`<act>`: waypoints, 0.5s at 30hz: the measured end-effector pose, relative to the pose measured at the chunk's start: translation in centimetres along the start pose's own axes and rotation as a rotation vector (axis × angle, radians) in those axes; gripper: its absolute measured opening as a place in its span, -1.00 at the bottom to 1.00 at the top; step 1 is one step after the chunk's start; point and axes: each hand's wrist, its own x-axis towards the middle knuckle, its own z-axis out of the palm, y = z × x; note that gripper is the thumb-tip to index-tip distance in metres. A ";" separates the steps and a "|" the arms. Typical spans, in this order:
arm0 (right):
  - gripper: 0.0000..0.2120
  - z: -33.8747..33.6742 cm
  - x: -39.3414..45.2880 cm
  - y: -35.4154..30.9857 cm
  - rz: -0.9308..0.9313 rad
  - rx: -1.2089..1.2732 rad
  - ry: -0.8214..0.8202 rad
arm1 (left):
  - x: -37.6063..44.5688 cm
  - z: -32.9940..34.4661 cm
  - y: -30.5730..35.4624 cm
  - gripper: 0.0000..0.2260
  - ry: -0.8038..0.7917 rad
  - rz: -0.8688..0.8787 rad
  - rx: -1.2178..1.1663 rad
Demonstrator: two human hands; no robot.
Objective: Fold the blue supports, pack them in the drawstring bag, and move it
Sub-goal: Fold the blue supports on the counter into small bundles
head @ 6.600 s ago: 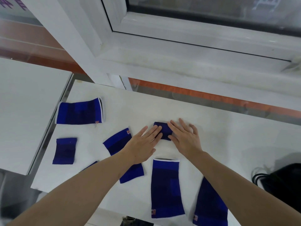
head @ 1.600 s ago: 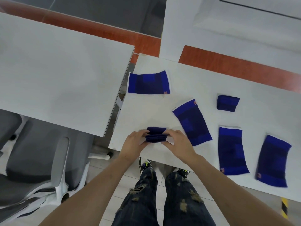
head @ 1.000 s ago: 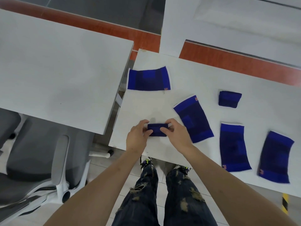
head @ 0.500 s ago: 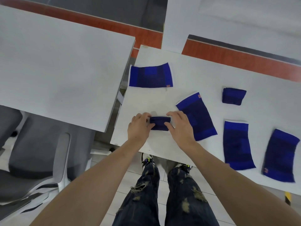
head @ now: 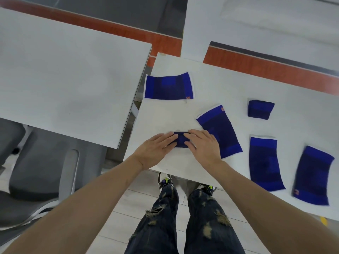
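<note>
A small folded blue support lies near the front left corner of the white table. My left hand and my right hand lie flat on its two ends and press it down; only its middle shows between the fingers. Another folded blue support sits farther back to the right. Several unfolded blue supports lie flat: one at the back left, one tilted beside my right hand, two at the right. No drawstring bag is in view.
A second white table stands to the left across a narrow gap. A grey office chair sits below it. My legs and shoes are under the table's front edge. A white sill and red-brown strip run behind.
My fingers, which pinched the folded support at its ends, now lie flat over it and press it onto the table. The other supports have not moved.
</note>
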 end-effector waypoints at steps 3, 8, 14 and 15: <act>-0.69 0.1 0.0 0.0 -0.028 -0.061 -0.021 | -0.1 -0.6 -0.1 -0.49 -0.097 -0.001 -0.008; -0.71 0.3 0.4 0.0 -0.056 -0.119 -0.008 | -0.5 -0.7 0.0 -0.47 -0.192 -0.057 -0.072; -0.71 0.6 0.3 0.7 -0.109 -0.135 -0.009 | -0.5 -0.5 0.5 -0.51 -0.216 -0.120 -0.118; -0.71 0.6 0.4 0.8 -0.116 -0.136 -0.011 | -0.5 -0.5 0.5 -0.50 -0.211 -0.126 -0.129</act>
